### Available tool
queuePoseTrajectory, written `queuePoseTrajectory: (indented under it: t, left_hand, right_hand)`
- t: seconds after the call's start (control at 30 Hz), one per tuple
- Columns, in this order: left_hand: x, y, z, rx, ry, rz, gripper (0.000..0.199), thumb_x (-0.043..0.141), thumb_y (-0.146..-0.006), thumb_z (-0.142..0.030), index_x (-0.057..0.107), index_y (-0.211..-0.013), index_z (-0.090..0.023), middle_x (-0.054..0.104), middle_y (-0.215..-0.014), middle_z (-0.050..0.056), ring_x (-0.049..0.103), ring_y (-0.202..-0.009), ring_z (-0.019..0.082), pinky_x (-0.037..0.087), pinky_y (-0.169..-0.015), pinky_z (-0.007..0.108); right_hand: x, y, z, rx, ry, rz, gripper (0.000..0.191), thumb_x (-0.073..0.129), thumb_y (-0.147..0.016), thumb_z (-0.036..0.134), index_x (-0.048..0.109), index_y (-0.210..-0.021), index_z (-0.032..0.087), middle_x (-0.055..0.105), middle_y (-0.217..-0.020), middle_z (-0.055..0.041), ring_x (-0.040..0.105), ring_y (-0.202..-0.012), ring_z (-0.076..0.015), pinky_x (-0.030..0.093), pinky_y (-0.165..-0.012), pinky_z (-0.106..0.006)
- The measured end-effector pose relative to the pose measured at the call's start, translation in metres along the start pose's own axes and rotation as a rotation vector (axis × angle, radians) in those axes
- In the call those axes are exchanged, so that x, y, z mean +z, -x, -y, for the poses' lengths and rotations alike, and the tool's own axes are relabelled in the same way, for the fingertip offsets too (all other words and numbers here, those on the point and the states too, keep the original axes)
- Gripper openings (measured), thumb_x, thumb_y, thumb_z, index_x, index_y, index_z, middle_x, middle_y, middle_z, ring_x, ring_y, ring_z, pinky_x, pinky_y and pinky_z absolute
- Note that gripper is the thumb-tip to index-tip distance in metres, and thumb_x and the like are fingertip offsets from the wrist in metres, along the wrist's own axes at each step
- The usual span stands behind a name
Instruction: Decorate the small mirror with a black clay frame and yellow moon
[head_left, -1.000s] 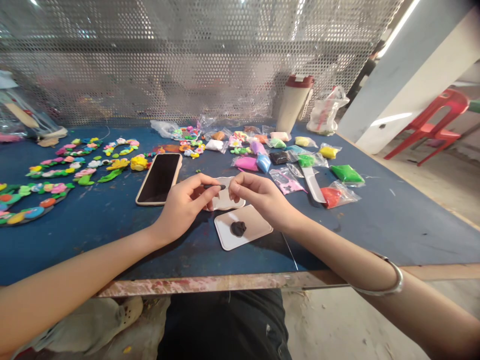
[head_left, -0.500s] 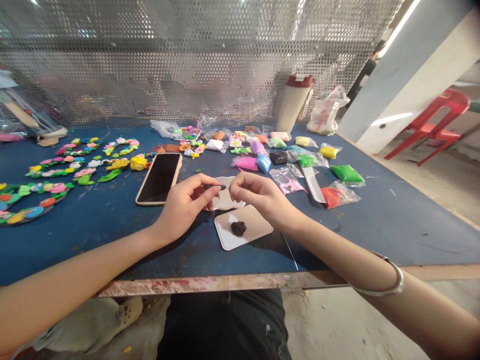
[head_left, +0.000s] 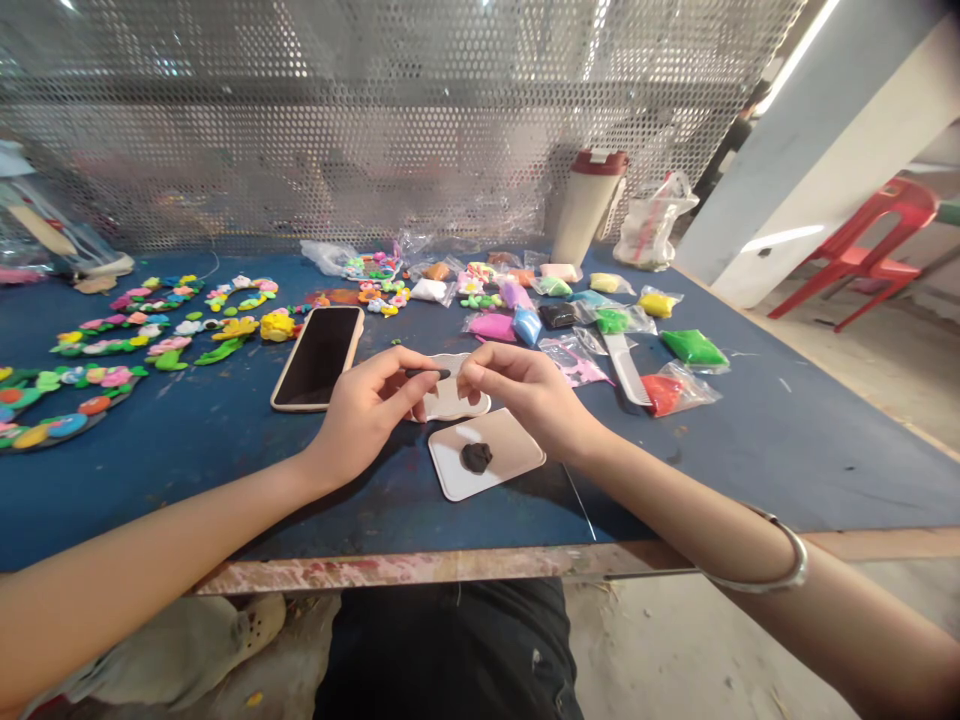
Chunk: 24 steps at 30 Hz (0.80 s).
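Note:
My left hand [head_left: 382, 405] pinches a small dark roll of clay [head_left: 429, 373] between thumb and fingers. Close to its right end is my right hand [head_left: 521, 395], its thumb and forefinger pressed together; whatever they hold, if anything, is too small to make out. Under both hands lies a white wavy-edged piece [head_left: 457, 403], partly hidden. Nearer to me a white rounded tray [head_left: 454, 484] bears a lump of black clay [head_left: 476, 458]. A phone [head_left: 318, 358] with a dark screen rests left of my left hand.
Colourful clay wreaths [head_left: 97, 405] lie at the left. Bagged clay, such as a green packet [head_left: 694, 348], spreads behind and right of my hands, with a white comb [head_left: 627, 368]. A tumbler [head_left: 589, 208] stands at the back by a mesh screen [head_left: 337, 130]. A thin wire [head_left: 581, 503] lies near the front edge.
My right hand's fingertips have shifted very slightly to the left. My left hand still holds the dark roll in nearly the same place.

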<state>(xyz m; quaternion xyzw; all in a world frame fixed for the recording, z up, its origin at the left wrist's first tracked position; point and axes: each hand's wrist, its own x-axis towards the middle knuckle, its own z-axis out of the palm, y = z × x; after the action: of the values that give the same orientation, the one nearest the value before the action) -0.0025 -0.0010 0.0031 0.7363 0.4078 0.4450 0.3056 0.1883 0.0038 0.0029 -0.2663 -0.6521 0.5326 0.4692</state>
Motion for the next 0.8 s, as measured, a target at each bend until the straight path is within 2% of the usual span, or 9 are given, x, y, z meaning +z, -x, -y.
queuePoseTrajectory:
  t: [0.17,0.33,0.53,0.8]
  left_hand:
    - [0.0003,0.0014,-0.0024,0.037,-0.012,-0.019,0.013,0.061,-0.087,-0.03,0.066,-0.09,-0.019,0.061,-0.068,-0.002,0.058,-0.053,0.009,0.047,-0.055,0.02]
    - [0.0003,0.0012,-0.0016,0.037,-0.026,-0.007,0.014,0.06,-0.087,-0.032,0.066,-0.091,-0.019,0.06,-0.066,-0.003,0.059,-0.055,0.01,0.048,-0.055,0.021]
    - [0.0001,0.001,-0.0008,0.051,-0.026,0.008,0.013,0.059,-0.088,-0.03,0.066,-0.091,-0.019,0.061,-0.07,-0.002,0.058,-0.054,0.009,0.046,-0.054,0.019]
    - [0.0005,0.0011,-0.0017,0.051,-0.03,0.013,0.014,0.059,-0.088,-0.032,0.064,-0.09,-0.019,0.059,-0.065,-0.003,0.058,-0.055,0.01,0.047,-0.055,0.02]
  right_hand:
    - [-0.0006,-0.0011,-0.0026,0.017,0.029,-0.02,0.02,0.057,-0.087,0.03,0.06,-0.073,0.016,0.06,-0.073,-0.0005,0.053,-0.069,-0.0116,0.042,-0.069,-0.027]
    - [0.0001,-0.0007,-0.0005,0.036,0.021,-0.04,0.017,0.059,-0.085,0.028,0.058,-0.073,0.016,0.057,-0.071,0.001,0.052,-0.068,-0.0111,0.041,-0.069,-0.026]
    - [0.0004,-0.0002,-0.0002,0.038,0.011,-0.016,0.017,0.057,-0.085,0.026,0.055,-0.072,0.016,0.054,-0.07,0.0016,0.049,-0.067,-0.0106,0.039,-0.067,-0.026]
    - [0.0016,0.0001,0.0031,0.039,0.065,0.031,0.015,0.055,-0.086,0.023,0.054,-0.073,0.017,0.054,-0.072,0.0006,0.049,-0.069,-0.0117,0.039,-0.068,-0.027]
